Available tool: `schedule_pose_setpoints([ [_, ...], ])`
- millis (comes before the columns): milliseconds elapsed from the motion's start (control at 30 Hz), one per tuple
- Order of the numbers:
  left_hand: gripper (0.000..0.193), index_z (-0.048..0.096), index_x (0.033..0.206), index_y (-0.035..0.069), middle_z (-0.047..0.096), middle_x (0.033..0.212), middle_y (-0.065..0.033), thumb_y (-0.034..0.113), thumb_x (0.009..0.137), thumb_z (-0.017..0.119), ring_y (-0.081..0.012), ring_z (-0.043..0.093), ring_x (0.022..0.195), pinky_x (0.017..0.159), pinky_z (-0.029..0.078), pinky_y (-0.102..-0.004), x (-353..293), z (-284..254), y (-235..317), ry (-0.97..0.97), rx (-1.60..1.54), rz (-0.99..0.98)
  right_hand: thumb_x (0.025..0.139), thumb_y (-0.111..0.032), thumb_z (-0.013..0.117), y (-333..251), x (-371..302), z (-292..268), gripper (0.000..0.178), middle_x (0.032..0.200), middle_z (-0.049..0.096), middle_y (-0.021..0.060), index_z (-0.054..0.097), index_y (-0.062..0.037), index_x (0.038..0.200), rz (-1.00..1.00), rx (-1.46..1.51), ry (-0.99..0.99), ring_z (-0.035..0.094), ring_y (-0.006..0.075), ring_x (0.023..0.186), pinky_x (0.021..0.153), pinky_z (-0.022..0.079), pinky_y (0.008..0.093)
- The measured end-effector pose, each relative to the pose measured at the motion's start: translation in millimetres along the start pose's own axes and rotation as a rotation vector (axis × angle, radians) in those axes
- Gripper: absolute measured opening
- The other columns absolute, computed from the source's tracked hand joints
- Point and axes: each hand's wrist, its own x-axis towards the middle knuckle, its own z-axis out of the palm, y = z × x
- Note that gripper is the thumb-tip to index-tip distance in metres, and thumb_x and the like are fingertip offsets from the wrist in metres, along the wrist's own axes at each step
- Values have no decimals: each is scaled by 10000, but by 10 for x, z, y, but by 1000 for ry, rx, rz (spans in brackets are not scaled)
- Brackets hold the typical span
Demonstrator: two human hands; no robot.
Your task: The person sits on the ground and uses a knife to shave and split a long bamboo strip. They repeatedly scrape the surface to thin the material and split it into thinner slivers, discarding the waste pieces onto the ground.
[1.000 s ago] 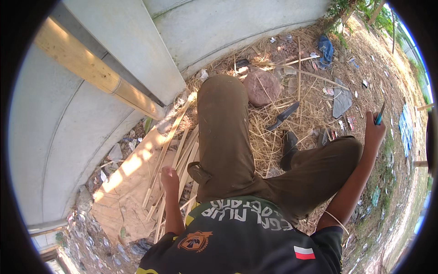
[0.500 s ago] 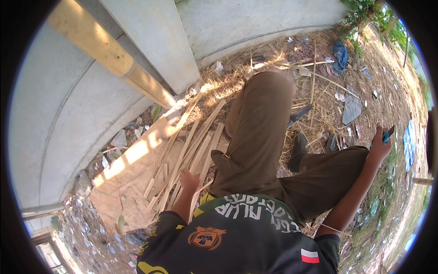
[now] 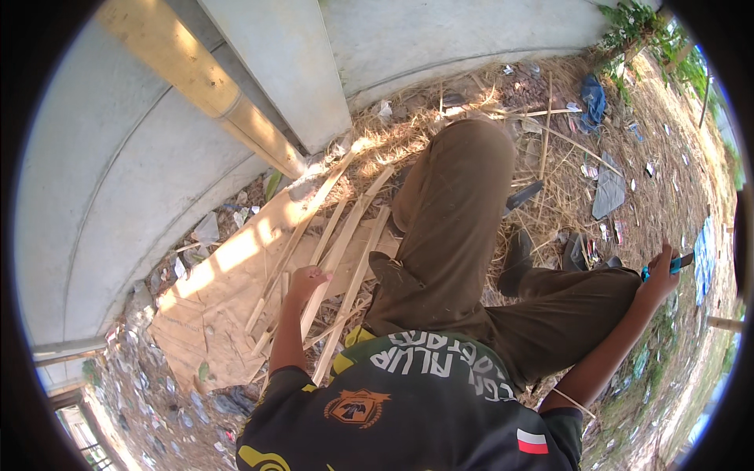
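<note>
My left hand (image 3: 306, 281) is over the pile of pale split-bamboo strips (image 3: 367, 255), its fingers curled against the edge of a strip. The strips lie lengthwise on a flattened brown cardboard sheet (image 3: 188, 337) to the left of my bent leg. Out to the right, beyond my knee, my right hand (image 3: 662, 275) is closed around the turquoise handle of a knife (image 3: 686, 260). Its short dark blade points right, away from my body, touching nothing that I can see.
A thick bamboo pole (image 3: 200, 86) leans by a grey concrete wall (image 3: 440, 39) and post. Beside my knee lies a dark flat object (image 3: 524, 195). Straw, thin sticks, a blue cloth or bag (image 3: 592, 102) and a grey plastic scrap (image 3: 609, 188) litter the ground.
My left hand has moved left and up along the strips, and its fingers have curled. Some strips have shifted and bunched. My right hand has moved slightly right and lower, turning the knife outward.
</note>
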Motion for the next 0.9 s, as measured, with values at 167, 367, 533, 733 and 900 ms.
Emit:
schedule_pose_setpoints([
  [167,252,668,761,47,600,672,21,251,835,798,-53,506,645,606,414,-242,2,-564,1266,122,-232,209,876,-147,702,-3,5,-1,349,526,390,-55,478,-142,609,-20,39,-26,317,40,481,469,223,244],
  [367,286,674,810,46,608,684,22,300,846,801,-49,513,646,603,409,-224,61,-986,2386,260,-225,316,887,-144,688,25,36,-15,354,525,380,-56,465,-144,612,22,64,-10,312,39,487,473,221,245],
  [533,284,675,796,61,567,678,58,311,871,787,-15,444,625,584,335,-203,124,-1326,3080,370,-380,546,901,-138,682,18,16,-45,354,537,387,-49,460,-139,625,12,99,-9,306,42,488,470,224,247],
  [733,297,693,829,33,524,651,60,311,863,794,-39,441,616,577,352,-207,182,-1656,3682,519,-258,664,894,-133,698,15,25,-48,359,543,379,-48,453,-144,631,37,147,6,304,45,495,473,228,245],
  [900,315,698,839,20,562,672,46,319,861,792,-46,470,632,588,374,-216,249,-1581,3730,567,-202,652,898,-147,706,22,9,-51,377,540,370,-52,443,-149,628,1,102,6,304,43,501,478,228,243],
])
